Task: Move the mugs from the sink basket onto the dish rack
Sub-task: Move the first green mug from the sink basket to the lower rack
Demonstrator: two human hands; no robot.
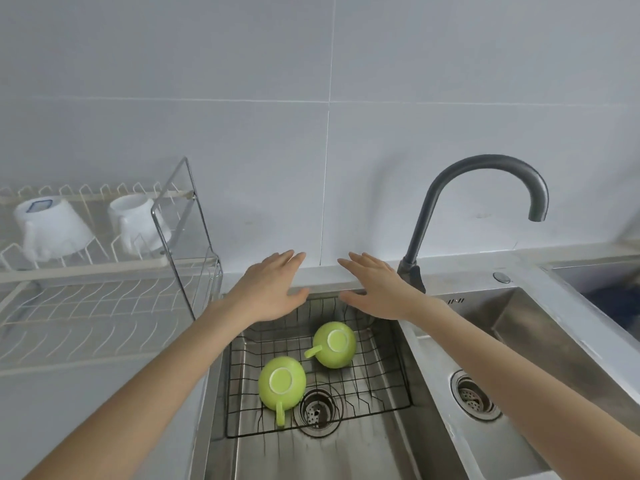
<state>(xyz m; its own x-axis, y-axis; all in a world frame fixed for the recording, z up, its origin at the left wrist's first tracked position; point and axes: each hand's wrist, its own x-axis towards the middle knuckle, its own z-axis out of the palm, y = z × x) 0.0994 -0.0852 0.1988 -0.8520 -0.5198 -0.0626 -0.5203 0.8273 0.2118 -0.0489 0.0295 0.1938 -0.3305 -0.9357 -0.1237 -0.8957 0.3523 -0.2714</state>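
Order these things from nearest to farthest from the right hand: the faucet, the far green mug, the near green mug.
From the right hand:
1. Faucet, just right of it.
2. Far green mug, below in the basket.
3. Near green mug, lower left, by the drain.

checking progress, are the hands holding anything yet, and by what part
Nothing is held. The left hand and right hand are open above the basket; both green mugs lie in it.

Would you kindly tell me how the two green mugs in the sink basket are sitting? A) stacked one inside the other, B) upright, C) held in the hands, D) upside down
D: both green mugs lie apart in the basket with their pale bases facing up, and neither hand touches them.
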